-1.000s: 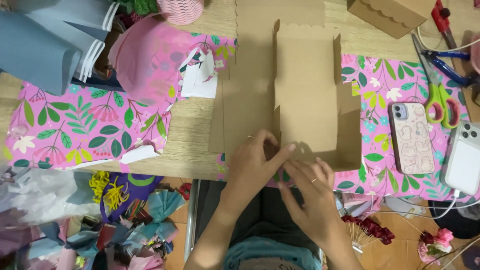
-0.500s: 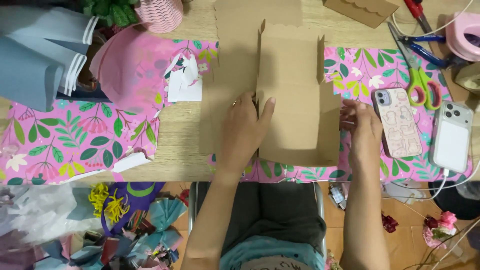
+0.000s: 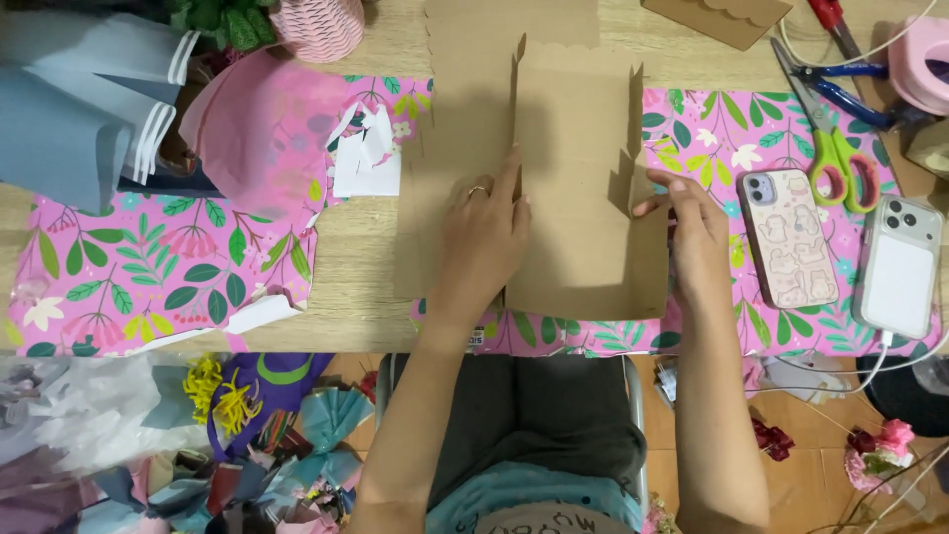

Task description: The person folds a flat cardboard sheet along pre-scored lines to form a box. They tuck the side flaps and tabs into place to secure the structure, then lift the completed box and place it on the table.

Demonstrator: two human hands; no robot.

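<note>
At the near edge of the wooden table [image 3: 366, 267], the person's two forearms reach up from the lap toward a brown cardboard piece [image 3: 578, 188] lying flat in the middle. The left hand [image 3: 481, 242] rests palm-down along the cardboard's left side, fingers spread and pressing on its folded left edge (a ring shows on one finger). The right hand [image 3: 697, 232] is at the right edge, thumb and fingertips pinching the raised side flap there. The cardboard partly covers a sheet of pink floral wrapping paper [image 3: 722, 148]; a second pink floral sheet [image 3: 148, 267] lies to the left.

Just right of the right hand sits a phone in a pale patterned case [image 3: 788, 237], and beside it a white phone [image 3: 898, 265] with a cable. Farther back are green-handled scissors [image 3: 840, 163] and blue-handled pliers [image 3: 840, 89]. On the left, white paper scraps [image 3: 364, 158] lie near pink tissue paper [image 3: 252, 133], with folded blue-grey sheets [image 3: 79, 109] beyond. At the far edge stands a pink woven basket [image 3: 318, 25].
</note>
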